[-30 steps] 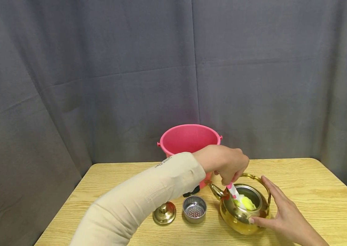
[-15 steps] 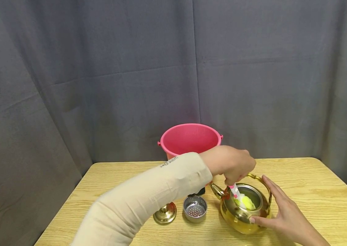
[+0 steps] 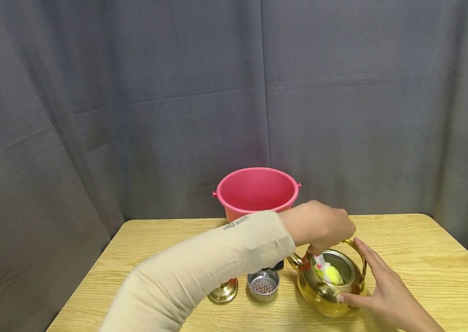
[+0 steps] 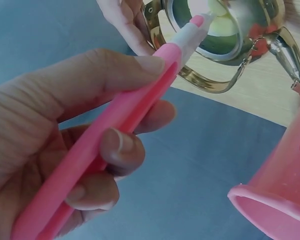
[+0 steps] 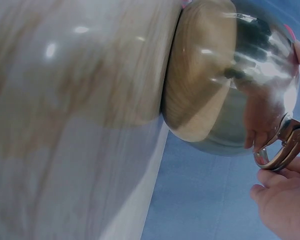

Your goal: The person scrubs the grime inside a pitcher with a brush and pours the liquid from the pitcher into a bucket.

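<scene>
My left hand [image 3: 328,227] grips a sponge brush [image 4: 110,122] by its long pink handle, thumb along one side and fingers curled under. The brush's yellow-and-white sponge head [image 3: 332,275] sits inside the open mouth of a shiny gold teapot [image 3: 318,302], so part of it is hidden. My right hand [image 3: 389,288] holds the teapot at its right side, thumb against the body and fingers at the base of the arched handle [image 5: 290,145]. The teapot rests on the table, its spout pointing left toward the bucket.
Behind the left forearm stands a pink bucket [image 3: 234,213]. A steel strainer cup [image 3: 263,289] and a gold lid [image 3: 225,293], partly covered by the sleeve, lie left of the teapot. A black object [image 3: 279,265] shows behind the strainer. A grey curtain [image 3: 167,138] hangs behind the table.
My left hand and sleeve have shifted right, over the teapot's handle, and the brush stands more upright. The right hand and teapot have stayed nearly still.
</scene>
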A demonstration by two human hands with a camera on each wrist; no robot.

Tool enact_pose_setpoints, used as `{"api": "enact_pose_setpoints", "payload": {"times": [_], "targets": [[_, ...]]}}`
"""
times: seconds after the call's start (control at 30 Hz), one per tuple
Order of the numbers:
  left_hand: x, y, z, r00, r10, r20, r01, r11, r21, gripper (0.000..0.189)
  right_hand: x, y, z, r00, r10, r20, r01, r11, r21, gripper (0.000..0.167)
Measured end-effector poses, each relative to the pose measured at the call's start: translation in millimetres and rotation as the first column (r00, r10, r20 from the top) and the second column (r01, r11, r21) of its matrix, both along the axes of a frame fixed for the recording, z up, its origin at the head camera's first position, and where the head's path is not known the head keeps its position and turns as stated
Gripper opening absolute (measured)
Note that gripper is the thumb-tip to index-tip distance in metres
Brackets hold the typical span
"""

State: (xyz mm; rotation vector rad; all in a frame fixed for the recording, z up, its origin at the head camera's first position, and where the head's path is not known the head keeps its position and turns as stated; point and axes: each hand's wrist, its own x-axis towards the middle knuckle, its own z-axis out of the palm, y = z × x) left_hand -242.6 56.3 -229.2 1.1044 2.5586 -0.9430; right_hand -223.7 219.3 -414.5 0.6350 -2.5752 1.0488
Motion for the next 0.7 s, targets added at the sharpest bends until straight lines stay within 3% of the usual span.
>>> {"api": "enact_pose_setpoints", "payload": {"times": [0.33,0.7], "targets": [[6.8,1.3,0.2,0.999,-0.036,-0.026,0.035,0.999,-0.017,0.04,0.0,0,1.2,0.999,-0.007,0.033,0.007,1.0,0.015,0.119],[15.5,11.1,-3.5,0.997,-0.016,-0.075,0.015,1.0,-0.009,0.036,-1.3,-1,1.7,0.999,-0.03,0.021,0.03,0.999,0.02,0.12]]}}
